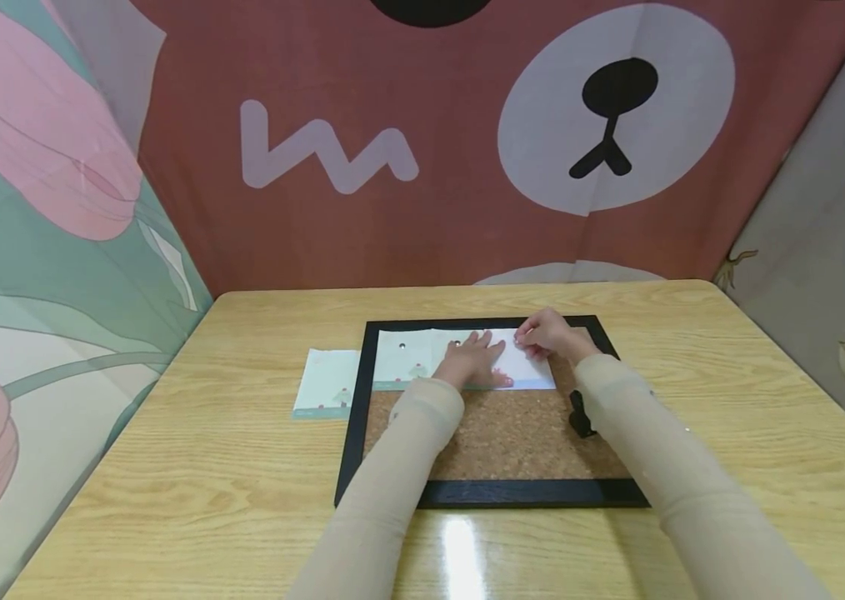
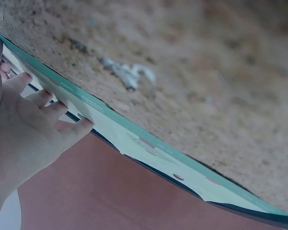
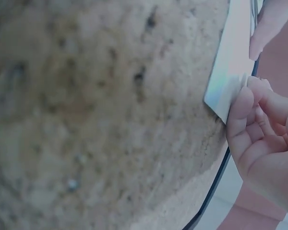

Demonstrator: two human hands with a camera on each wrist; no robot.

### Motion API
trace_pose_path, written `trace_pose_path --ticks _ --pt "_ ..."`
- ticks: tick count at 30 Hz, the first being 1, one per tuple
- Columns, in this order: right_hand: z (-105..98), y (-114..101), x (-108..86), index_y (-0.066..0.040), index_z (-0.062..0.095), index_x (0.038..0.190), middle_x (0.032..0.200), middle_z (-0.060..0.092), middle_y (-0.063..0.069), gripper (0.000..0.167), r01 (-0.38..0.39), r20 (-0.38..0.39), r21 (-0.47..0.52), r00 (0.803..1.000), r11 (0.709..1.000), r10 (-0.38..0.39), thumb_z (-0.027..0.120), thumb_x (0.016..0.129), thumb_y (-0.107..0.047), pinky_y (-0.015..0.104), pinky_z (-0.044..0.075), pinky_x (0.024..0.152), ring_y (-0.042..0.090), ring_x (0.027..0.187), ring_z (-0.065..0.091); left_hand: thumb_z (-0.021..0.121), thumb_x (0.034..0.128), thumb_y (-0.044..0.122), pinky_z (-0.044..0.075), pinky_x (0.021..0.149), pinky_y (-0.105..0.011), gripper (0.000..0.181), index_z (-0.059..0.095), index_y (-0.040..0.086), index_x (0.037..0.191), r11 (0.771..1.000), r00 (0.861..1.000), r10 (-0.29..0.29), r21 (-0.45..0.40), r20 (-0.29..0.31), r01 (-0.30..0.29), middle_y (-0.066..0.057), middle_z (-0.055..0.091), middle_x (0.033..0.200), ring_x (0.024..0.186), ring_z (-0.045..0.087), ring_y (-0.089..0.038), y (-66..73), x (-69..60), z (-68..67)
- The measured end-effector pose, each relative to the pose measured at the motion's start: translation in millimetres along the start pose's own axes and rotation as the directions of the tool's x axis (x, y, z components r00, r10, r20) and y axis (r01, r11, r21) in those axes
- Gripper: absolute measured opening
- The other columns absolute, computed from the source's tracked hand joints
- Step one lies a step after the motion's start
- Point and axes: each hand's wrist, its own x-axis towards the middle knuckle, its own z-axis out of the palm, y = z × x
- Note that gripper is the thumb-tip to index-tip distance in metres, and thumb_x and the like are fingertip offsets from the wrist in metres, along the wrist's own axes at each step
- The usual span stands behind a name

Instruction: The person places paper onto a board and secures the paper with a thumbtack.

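A cork board [image 1: 497, 437] with a black frame lies on the table. Paper sheets with a green lower edge lie side by side along its top, the left sheet [image 1: 392, 367] bearing a silver thumbtack [image 1: 402, 345]. My left hand [image 1: 471, 361] presses the right sheet [image 1: 535, 373] flat with spread fingers, beside another thumbtack [image 1: 457, 342]. At that sheet's upper right, my right hand [image 1: 548, 333] pinches a small thumbtack between thumb and forefinger against the paper; the fingertips mostly hide it. In the right wrist view, the sheet's corner [image 3: 221, 105] lies on the cork.
Another printed sheet [image 1: 323, 379] lies on the wooden table [image 1: 205, 467], left of the board and close to its frame. A black object [image 1: 580, 415] is seen by the right cuff. Printed curtains [image 1: 362, 225] stand behind the table and at its sides.
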Motion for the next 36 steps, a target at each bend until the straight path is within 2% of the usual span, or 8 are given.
trace_pose_path --ticks 14,36 --pt "3.6 -0.2 1.6 0.008 0.059 0.097 0.057 0.054 0.003 0.015 -0.040 -0.015 -0.023 0.999 0.999 0.039 0.055 0.088 -0.003 0.023 0.043 0.045 0.010 0.047 0.049 0.042 0.0853 0.058 0.010 0.105 -0.047 0.072 0.014 0.026 0.144 1.000 1.000 0.016 0.023 -0.008 -0.016 0.000 0.005 0.149 0.135 0.002 -0.020 1.3 -0.9 -0.8" --pt "5.0 -2.1 5.2 0.006 0.060 0.096 0.054 0.051 0.003 0.013 -0.052 -0.020 -0.052 0.999 0.997 0.051 0.055 0.088 -0.003 0.024 0.043 0.045 0.011 0.046 0.047 0.041 0.0851 0.059 0.009 0.105 -0.047 0.072 0.014 0.027 0.144 1.000 1.000 0.001 0.028 -0.006 -0.001 0.001 0.004 0.149 0.135 0.001 -0.019 0.3 0.9 2.0"
